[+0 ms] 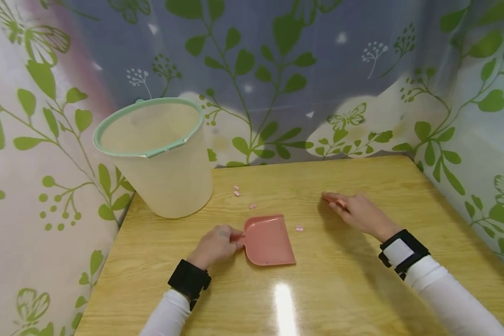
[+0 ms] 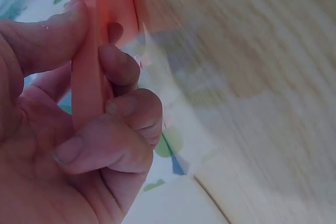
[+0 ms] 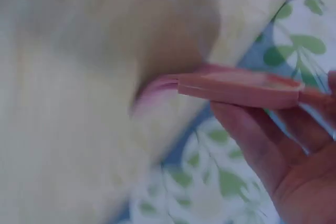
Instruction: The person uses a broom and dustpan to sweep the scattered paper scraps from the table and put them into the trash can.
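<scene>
My left hand (image 1: 216, 245) grips the handle of a pink dustpan (image 1: 270, 242), whose pan lies on the table with its wide edge facing right. In the left wrist view, thumb and curled fingers wrap the flat handle (image 2: 86, 87). To the right, my right hand (image 1: 367, 215) holds a small pink brush (image 1: 333, 200). Its bristles (image 3: 155, 90) point at the tabletop and bend in the right wrist view. One small pink scrap (image 1: 299, 228) lies just off the pan's edge, between pan and brush. Another scrap (image 1: 252, 206) lies behind the pan.
A translucent bucket (image 1: 172, 182) with a green rim and handle stands at the back left of the wooden table (image 1: 340, 289). Two more pink scraps (image 1: 236, 193) lie beside it. Leaf-patterned curtains (image 1: 252, 93) enclose the back and sides.
</scene>
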Motion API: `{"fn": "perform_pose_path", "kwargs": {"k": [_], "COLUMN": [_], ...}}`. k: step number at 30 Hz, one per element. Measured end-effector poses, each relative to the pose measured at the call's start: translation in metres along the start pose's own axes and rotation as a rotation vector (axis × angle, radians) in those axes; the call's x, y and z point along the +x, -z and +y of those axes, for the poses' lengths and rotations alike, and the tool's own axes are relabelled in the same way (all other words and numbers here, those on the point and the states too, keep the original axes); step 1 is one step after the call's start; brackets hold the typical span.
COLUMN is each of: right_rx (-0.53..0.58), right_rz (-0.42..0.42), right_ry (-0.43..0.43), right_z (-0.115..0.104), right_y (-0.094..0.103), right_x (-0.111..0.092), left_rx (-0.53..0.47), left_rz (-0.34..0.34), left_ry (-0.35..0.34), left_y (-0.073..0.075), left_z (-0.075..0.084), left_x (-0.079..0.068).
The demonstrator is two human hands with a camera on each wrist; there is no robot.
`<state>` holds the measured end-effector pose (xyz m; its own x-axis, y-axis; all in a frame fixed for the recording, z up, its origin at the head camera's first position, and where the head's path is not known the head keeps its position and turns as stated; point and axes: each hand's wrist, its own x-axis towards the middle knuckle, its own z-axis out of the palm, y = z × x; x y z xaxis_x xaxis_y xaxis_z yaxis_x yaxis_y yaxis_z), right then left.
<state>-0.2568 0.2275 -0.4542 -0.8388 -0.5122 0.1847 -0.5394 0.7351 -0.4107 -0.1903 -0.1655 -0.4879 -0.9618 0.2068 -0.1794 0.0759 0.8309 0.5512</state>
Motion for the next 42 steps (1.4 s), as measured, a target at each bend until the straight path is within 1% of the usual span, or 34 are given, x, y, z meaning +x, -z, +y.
{"fn": "perform_pose_path", "kwargs": {"k": [2,4,6,9,12,16,20,23,28,31,34,35,37,40,42], "right_rx": [0.041,0.132,0.213,0.307,0.379,0.401,0.392,0.419,0.501,0.574,0.646,0.656,0.621,0.451,0.333], "right_rz": [0.036,0.072,0.103,0.129,0.149,0.173,0.162,0.13,0.1,0.045,0.01,0.006,0.019,0.042,0.049], "right_ry": [-0.051,-0.098,-0.122,-0.115,-0.086,-0.049,-0.016,-0.019,-0.027,-0.016,-0.002,0.0,0.025,0.114,0.203], "right_z": [-0.007,-0.019,-0.035,-0.06,-0.081,-0.102,-0.113,-0.117,-0.116,-0.114,-0.109,-0.106,-0.102,-0.095,-0.09], "right_y": [-0.011,-0.021,-0.031,-0.046,-0.06,-0.07,-0.071,-0.068,-0.059,-0.053,-0.044,-0.04,-0.033,-0.028,-0.033], "right_x": [-0.003,-0.005,-0.005,-0.001,0.003,0.006,0.008,0.009,0.011,0.01,0.012,0.014,0.024,0.045,0.063], "left_rx": [0.001,-0.007,-0.016,-0.032,-0.038,-0.038,-0.044,-0.056,-0.068,-0.064,-0.05,-0.045,-0.039,-0.038,-0.041], "left_rz": [-0.011,-0.021,-0.024,-0.022,-0.019,-0.017,-0.016,-0.02,-0.026,-0.026,-0.03,-0.032,-0.035,-0.034,-0.036], "left_ry": [0.012,0.024,0.028,0.035,0.043,0.042,0.041,0.053,0.067,0.069,0.066,0.064,0.066,0.07,0.067], "left_y": [0.0,0.0,0.0,0.001,0.002,0.001,0.0,0.0,0.003,0.005,0.006,0.006,0.005,0.005,0.003], "left_z": [-0.001,-0.001,-0.001,-0.001,-0.001,-0.002,-0.004,-0.004,-0.002,0.0,0.0,0.0,0.0,0.0,0.0], "left_x": [0.001,0.001,0.0,-0.001,-0.001,-0.002,-0.002,-0.001,0.001,0.001,0.0,0.0,-0.001,-0.002,-0.003]}}
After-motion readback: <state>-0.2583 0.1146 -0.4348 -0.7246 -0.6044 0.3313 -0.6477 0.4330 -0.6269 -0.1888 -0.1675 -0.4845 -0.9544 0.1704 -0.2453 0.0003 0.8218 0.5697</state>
